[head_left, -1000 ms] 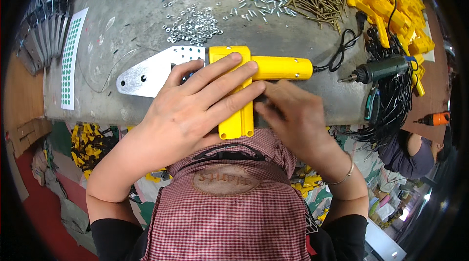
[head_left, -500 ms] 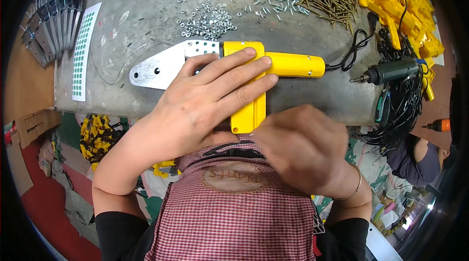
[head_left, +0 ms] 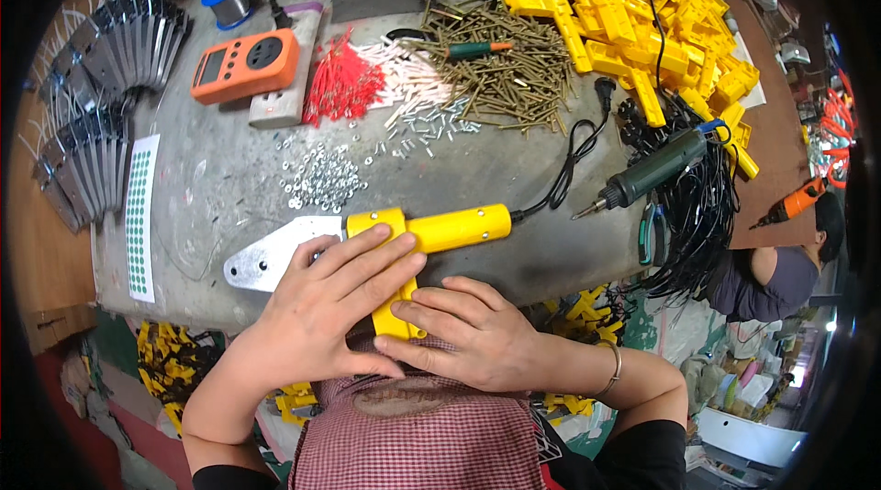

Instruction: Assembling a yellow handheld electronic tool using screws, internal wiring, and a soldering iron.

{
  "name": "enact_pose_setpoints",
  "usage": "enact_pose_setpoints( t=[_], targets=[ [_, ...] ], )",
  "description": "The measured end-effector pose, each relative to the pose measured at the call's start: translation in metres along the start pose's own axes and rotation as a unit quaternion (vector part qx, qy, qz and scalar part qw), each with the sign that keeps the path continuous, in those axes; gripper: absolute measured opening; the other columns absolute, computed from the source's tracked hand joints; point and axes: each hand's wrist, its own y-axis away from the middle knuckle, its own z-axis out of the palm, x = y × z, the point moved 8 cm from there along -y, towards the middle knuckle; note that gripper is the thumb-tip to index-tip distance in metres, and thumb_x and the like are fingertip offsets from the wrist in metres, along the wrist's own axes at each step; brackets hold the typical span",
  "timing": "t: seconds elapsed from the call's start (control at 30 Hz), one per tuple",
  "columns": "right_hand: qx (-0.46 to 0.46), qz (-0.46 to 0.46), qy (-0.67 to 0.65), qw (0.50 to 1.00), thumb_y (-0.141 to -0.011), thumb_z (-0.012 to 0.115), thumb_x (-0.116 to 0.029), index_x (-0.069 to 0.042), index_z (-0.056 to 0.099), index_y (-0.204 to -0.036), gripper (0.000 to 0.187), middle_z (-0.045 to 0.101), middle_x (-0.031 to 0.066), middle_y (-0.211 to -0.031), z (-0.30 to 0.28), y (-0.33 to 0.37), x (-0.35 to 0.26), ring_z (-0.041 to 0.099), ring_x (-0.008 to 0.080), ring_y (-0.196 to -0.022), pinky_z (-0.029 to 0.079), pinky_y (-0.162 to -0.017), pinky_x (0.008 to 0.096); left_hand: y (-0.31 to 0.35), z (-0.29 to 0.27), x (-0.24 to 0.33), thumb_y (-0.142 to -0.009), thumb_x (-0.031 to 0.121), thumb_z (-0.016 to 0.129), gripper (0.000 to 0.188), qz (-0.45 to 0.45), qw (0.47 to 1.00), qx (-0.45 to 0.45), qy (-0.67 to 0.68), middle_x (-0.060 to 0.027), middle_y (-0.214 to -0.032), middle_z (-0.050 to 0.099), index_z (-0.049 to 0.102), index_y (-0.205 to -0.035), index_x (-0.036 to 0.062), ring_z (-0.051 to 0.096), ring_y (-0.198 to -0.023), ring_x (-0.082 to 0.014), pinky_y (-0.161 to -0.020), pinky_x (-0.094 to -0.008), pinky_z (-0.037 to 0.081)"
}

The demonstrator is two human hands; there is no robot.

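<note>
In front of me, at the table's near edge, lies a pipe welding iron (head_left: 459, 229) with a yellow plastic housing and handle and a flat grey metal plate (head_left: 266, 256) with holes. My left hand (head_left: 317, 306) lies across the plate and housing, fingers stretched out flat on top. At the housing's near end, my right hand (head_left: 468, 334) has its thumb and fingers closed round the yellow plastic. A black cord (head_left: 562, 180) runs from the handle. Whether anything small is under my fingers is hidden.
Beyond the iron lie loose nuts (head_left: 321, 176), long screws (head_left: 514, 63), red sleeved parts (head_left: 341, 82) and yellow housings (head_left: 633, 22). A green electric screwdriver (head_left: 652, 169) and pliers (head_left: 653, 235) are at right. An orange meter (head_left: 246, 66) and sticker sheet (head_left: 140, 215) stand left.
My view has shifted, so the table sits lower in it and more of its far side shows. My right hand, blurred before, now rests against the housing's near end; my left stays on the iron.
</note>
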Motion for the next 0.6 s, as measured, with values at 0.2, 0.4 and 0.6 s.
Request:
enact_pose_setpoints(
  t=[0.2,0.4,0.6],
  targets=[
    [0.110,0.131,0.081,0.982,-0.076,0.063,-0.002,-0.006,0.061,-0.090,0.015,0.055,0.0098,-0.077,-0.070,-0.008,0.103,0.059,0.0291,-0.077,0.047,-0.064,0.0385,-0.001,-0.005,-0.005,-0.065,0.059,0.072,0.090,-0.024,1.000,0.014,-0.007,-0.0073,-0.139,0.052,0.052,-0.136,0.0079,0.047,-0.128,-0.0288,-0.101,-0.0446,0.034],
    [-0.036,0.205,0.285,0.936,-0.078,0.060,-0.006,-0.003,0.060,-0.091,0.013,0.057,0.0106,-0.090,-0.046,-0.022,0.183,0.061,0.0265,-0.086,0.054,-0.066,0.0353,-0.028,-0.016,0.008,-0.071,0.039,0.076,0.061,0.000,0.995,0.077,-0.062,-0.0047,-0.117,0.066,0.063,-0.121,0.0075,0.061,-0.108,-0.0261,-0.090,-0.0420,0.042],
    [-0.084,0.191,0.305,0.929,-0.077,0.061,-0.006,-0.003,0.062,-0.092,0.015,0.059,0.0099,-0.094,-0.038,-0.039,0.184,0.063,0.0243,-0.092,0.056,-0.068,0.0338,-0.041,-0.012,0.010,-0.065,0.004,0.075,0.032,0.032,0.979,0.175,-0.094,-0.0064,-0.086,0.065,0.069,-0.097,0.0022,0.063,-0.073,-0.0214,-0.060,-0.0310,0.052]
  ],
)
